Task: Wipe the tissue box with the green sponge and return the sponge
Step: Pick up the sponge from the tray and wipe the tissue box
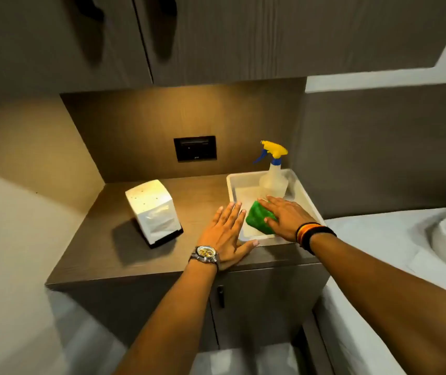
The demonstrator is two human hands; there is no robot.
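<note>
A bed (pixel 378 239) with white sheets fills the right side, just beside a brown bench (pixel 135 255) under wall cabinets (pixel 216 36). On the right part of the bench sits a white tray (pixel 307 197), with a spray bottle (pixel 273 177) standing upright in its far end. The tissue box (pixel 152 211) stands upright on the left part of the bench, well apart from the tray. The left hand (pixel 228 234), open with its fingers spread, lies flat over the bench at the tray's near left corner; a watch (pixel 205 254) is on its wrist. The right hand (pixel 284 217), banded at the wrist, rests on the sponge (pixel 259 216) inside the tray, fingers laid over it and thumb at its side.
</note>
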